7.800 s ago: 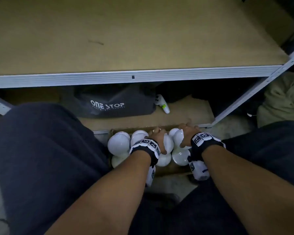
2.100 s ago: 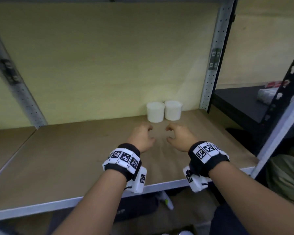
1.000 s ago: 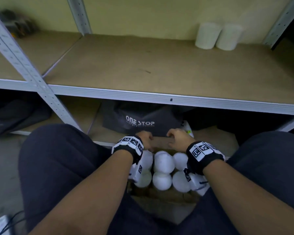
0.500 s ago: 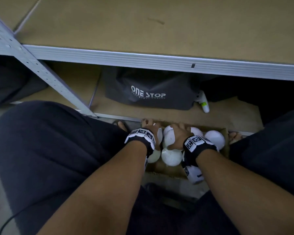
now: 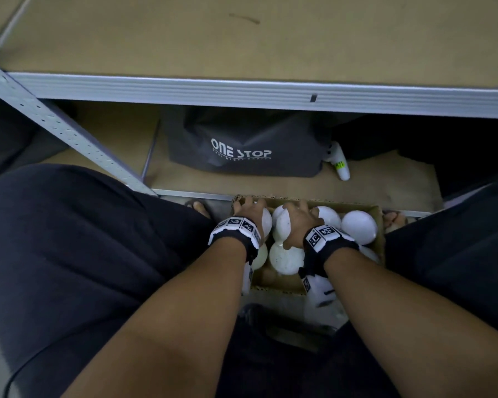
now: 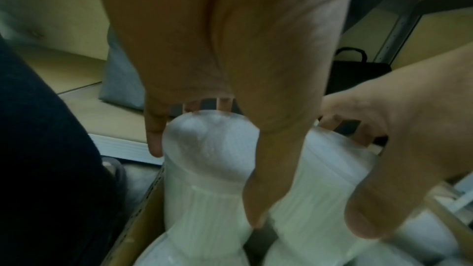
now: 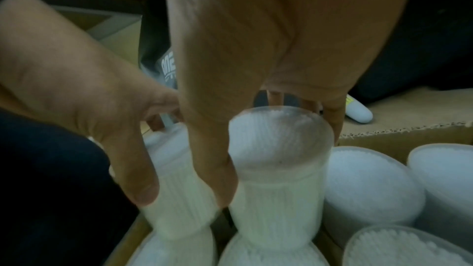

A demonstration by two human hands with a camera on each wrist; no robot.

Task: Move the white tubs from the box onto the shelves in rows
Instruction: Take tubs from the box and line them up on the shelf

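Observation:
A cardboard box on the floor between my knees holds several white tubs. My left hand grips one upright tub at the box's left end, thumb on one side and fingers on the other. Right beside it my right hand grips a second upright tub the same way. Both held tubs stand higher than the tubs lying around them. The shelf board above shows no tubs in this view.
The shelf's metal front rail runs across just above the box, with a slanted post at left. A dark "ONE STOP" bag and a small white bottle lie under the shelf. My knees flank the box.
After leaving two tubs at the shelf's back right, both hands came down to the box. In the last half second they have closed round two tubs and raised them a little.

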